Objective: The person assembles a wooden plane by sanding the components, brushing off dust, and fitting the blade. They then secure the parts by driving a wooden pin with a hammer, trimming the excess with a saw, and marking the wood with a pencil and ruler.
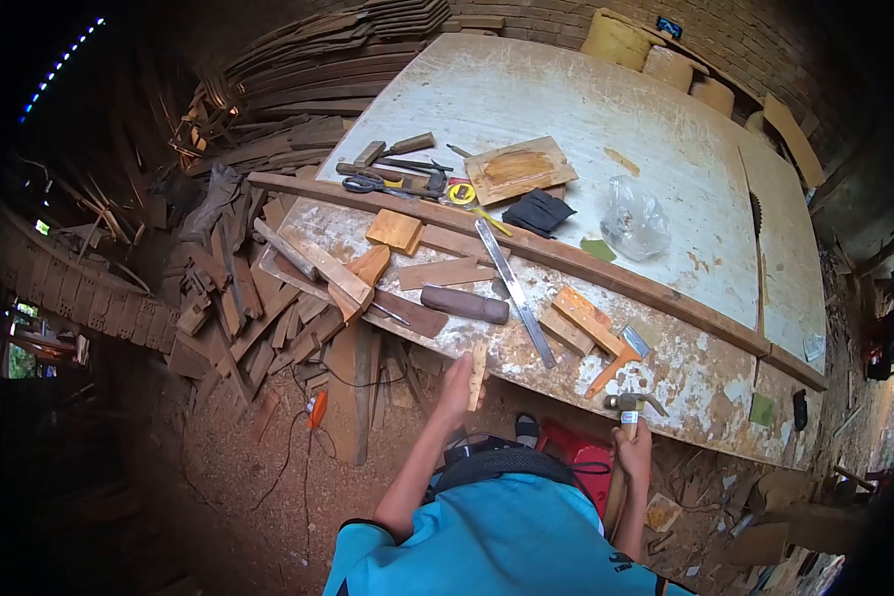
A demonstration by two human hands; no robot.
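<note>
My left hand (455, 387) is closed around a small, pale strip of wood (478, 373), held upright just off the front edge of the workbench (705, 412). In my right hand (634, 453) is a claw hammer (628, 401), gripped by its handle with the head up, near the same edge. An orange-handled tool with a flat, pale end (612, 373) lies on the bench close to the hammer head. Beside it are short wooden blocks (584, 316). A metal ruler (515, 293) and a dark rounded wooden piece (465, 304) lie beyond my left hand.
A long wooden beam (606, 266) crosses the bench. Behind it lie a tape measure (461, 193), scissors (366, 185), a black cloth (538, 212) and a clear plastic bag (636, 221). Wood scraps (233, 288) pile up at left. An orange power connector (316, 409) and cords lie on the floor.
</note>
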